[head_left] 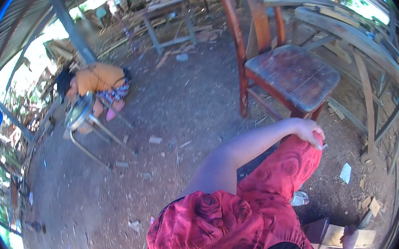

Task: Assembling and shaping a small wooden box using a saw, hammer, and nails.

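Observation:
My left hand (308, 131) rests on my knee, which is covered by red rose-patterned cloth (281, 174). The fingers curl loosely down over the knee and hold nothing. My bare left forearm runs from the shoulder at the lower middle up to the right. The nearest thing to this hand is a worn red wooden chair (293, 74), standing just beyond it. My right hand does not show. A sandalled foot (300, 197) peeks out below the knee.
Another person in an orange top (97, 81) crouches at the far left behind a metal-framed stand (86, 121). A wooden table (167, 14) stands at the back, rough timber rails (360, 46) run along the right, and a plank (337, 236) lies at the lower right. The dirt floor (163, 142) is littered with wood chips.

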The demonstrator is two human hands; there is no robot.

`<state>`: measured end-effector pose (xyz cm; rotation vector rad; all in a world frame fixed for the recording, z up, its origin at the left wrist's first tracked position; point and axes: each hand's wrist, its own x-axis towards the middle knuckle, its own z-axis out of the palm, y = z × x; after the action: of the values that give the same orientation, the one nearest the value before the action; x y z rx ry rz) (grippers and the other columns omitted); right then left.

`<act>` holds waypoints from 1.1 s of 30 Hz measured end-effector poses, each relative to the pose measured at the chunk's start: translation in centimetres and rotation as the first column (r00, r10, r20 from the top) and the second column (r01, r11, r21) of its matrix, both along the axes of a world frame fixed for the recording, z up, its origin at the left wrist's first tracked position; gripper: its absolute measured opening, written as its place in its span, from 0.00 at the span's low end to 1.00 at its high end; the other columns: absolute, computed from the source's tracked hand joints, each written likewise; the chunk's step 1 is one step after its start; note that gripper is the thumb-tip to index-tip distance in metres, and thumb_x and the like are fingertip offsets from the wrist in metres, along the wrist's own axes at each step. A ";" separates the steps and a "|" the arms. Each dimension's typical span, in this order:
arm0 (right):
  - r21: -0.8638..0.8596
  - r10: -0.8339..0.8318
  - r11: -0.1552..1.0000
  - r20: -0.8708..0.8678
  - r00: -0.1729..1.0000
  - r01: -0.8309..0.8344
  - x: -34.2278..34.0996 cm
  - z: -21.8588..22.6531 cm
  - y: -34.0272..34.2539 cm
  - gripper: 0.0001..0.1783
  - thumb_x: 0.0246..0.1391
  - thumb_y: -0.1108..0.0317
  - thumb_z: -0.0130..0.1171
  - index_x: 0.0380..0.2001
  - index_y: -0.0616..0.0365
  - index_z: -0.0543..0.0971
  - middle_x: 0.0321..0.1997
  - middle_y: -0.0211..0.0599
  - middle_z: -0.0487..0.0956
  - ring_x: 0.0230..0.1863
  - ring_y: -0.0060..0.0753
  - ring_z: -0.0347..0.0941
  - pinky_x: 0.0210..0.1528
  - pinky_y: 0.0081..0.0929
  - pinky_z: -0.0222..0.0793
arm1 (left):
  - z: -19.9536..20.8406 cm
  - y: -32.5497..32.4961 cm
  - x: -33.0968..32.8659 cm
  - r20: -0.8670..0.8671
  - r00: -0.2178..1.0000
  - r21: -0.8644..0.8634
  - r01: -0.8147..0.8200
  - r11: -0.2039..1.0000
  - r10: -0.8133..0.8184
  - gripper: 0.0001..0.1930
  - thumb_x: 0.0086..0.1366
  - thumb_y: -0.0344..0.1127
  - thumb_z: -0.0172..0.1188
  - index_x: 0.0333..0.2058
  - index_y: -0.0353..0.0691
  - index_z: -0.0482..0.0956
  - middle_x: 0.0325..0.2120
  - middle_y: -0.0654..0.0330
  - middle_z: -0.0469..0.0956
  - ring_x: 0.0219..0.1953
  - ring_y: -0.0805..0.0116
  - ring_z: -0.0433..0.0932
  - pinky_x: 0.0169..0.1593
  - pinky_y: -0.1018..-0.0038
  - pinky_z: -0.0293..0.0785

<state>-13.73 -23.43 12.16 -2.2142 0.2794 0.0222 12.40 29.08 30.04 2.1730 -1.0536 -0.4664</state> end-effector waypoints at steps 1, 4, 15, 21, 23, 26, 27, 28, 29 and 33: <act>0.017 -0.032 0.999 0.020 0.999 0.032 -0.7 -0.2 -0.1 0.14 0.56 0.69 0.53 0.19 0.58 0.64 0.12 0.31 0.64 0.05 0.27 0.62 0.04 0.25 0.55 | -0.2 -0.6 0.0 -0.030 0.999 -0.024 -0.017 1.000 0.016 0.39 0.48 0.60 0.67 0.53 0.39 0.73 0.52 0.50 0.73 0.55 0.58 0.70 0.57 0.67 0.66; -0.164 -0.158 0.975 -0.045 0.986 0.149 -2.2 1.7 2.1 0.18 0.51 0.69 0.60 0.15 0.60 0.65 0.12 0.34 0.65 0.11 0.31 0.65 0.13 0.29 0.61 | 0.1 -1.9 -0.6 -0.069 0.996 -0.046 -0.057 0.997 0.054 0.38 0.47 0.60 0.68 0.50 0.37 0.74 0.49 0.49 0.75 0.53 0.57 0.73 0.54 0.68 0.68; -0.271 -0.277 0.918 0.086 0.957 0.290 -5.1 6.8 7.5 0.11 0.40 0.66 0.67 0.19 0.62 0.78 0.27 0.45 0.76 0.32 0.47 0.74 0.37 0.38 0.67 | -1.0 -7.9 -0.1 0.285 0.955 -0.018 0.087 0.996 -0.078 0.30 0.52 0.60 0.61 0.44 0.41 0.79 0.40 0.48 0.77 0.44 0.49 0.75 0.47 0.59 0.70; -0.425 -0.234 0.869 0.096 0.968 0.252 -4.8 6.4 7.3 0.10 0.40 0.66 0.67 0.24 0.62 0.82 0.25 0.43 0.81 0.26 0.39 0.77 0.33 0.35 0.71 | -0.8 -7.8 -0.1 0.349 0.928 -0.034 0.154 0.988 -0.133 0.26 0.55 0.55 0.59 0.44 0.41 0.79 0.43 0.51 0.76 0.46 0.50 0.75 0.49 0.60 0.70; -0.475 -0.197 0.851 0.112 0.974 0.226 -5.3 5.3 6.1 0.10 0.40 0.66 0.67 0.24 0.62 0.82 0.24 0.44 0.81 0.26 0.39 0.77 0.33 0.34 0.72 | -0.1 -8.0 -0.4 0.330 0.935 0.005 0.135 0.991 -0.129 0.25 0.56 0.54 0.59 0.44 0.41 0.79 0.44 0.51 0.76 0.46 0.50 0.75 0.49 0.60 0.70; -0.522 -0.143 0.831 0.129 0.981 0.190 -6.1 3.8 5.0 0.11 0.41 0.65 0.68 0.24 0.62 0.82 0.23 0.44 0.81 0.26 0.37 0.78 0.32 0.34 0.72 | -0.5 -8.5 -0.1 0.351 0.923 0.005 0.166 0.986 -0.157 0.24 0.56 0.52 0.59 0.44 0.41 0.79 0.44 0.52 0.76 0.46 0.51 0.75 0.50 0.60 0.70; -0.520 -0.137 0.833 0.137 0.981 0.189 -6.5 3.5 4.6 0.11 0.41 0.64 0.68 0.24 0.62 0.82 0.23 0.44 0.81 0.26 0.37 0.78 0.32 0.34 0.72 | -0.5 -8.6 -0.1 0.358 0.919 0.012 0.171 0.985 -0.164 0.23 0.56 0.52 0.59 0.44 0.41 0.79 0.44 0.52 0.76 0.46 0.51 0.75 0.50 0.60 0.70; -0.412 -0.286 0.863 0.078 0.955 0.292 -5.8 5.3 6.3 0.11 0.42 0.64 0.68 0.24 0.63 0.82 0.23 0.45 0.80 0.25 0.36 0.77 0.31 0.34 0.72 | -0.5 -8.2 0.0 0.364 0.917 0.016 0.166 0.986 -0.160 0.23 0.56 0.52 0.59 0.44 0.41 0.79 0.44 0.52 0.76 0.46 0.51 0.75 0.50 0.60 0.70; -0.414 -0.297 0.858 0.084 0.951 0.304 -5.9 5.4 6.3 0.11 0.42 0.64 0.68 0.24 0.63 0.82 0.23 0.45 0.80 0.25 0.36 0.77 0.31 0.34 0.72 | -0.6 -8.2 0.2 0.374 0.910 0.016 0.184 0.983 -0.177 0.23 0.56 0.51 0.59 0.44 0.41 0.79 0.44 0.52 0.76 0.47 0.51 0.75 0.50 0.60 0.70; -0.406 -0.397 0.845 -0.044 0.917 0.347 -6.1 5.8 6.3 0.15 0.43 0.56 0.64 0.24 0.58 0.82 0.27 0.44 0.81 0.31 0.44 0.78 0.38 0.36 0.73 | -0.8 -8.3 0.5 0.401 0.886 0.008 0.251 0.968 -0.233 0.20 0.56 0.49 0.58 0.43 0.42 0.79 0.44 0.54 0.77 0.48 0.52 0.74 0.51 0.60 0.69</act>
<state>-19.83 -17.13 17.94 -2.5185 0.8496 -0.1171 12.93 20.77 29.28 2.1558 -1.5556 -0.1009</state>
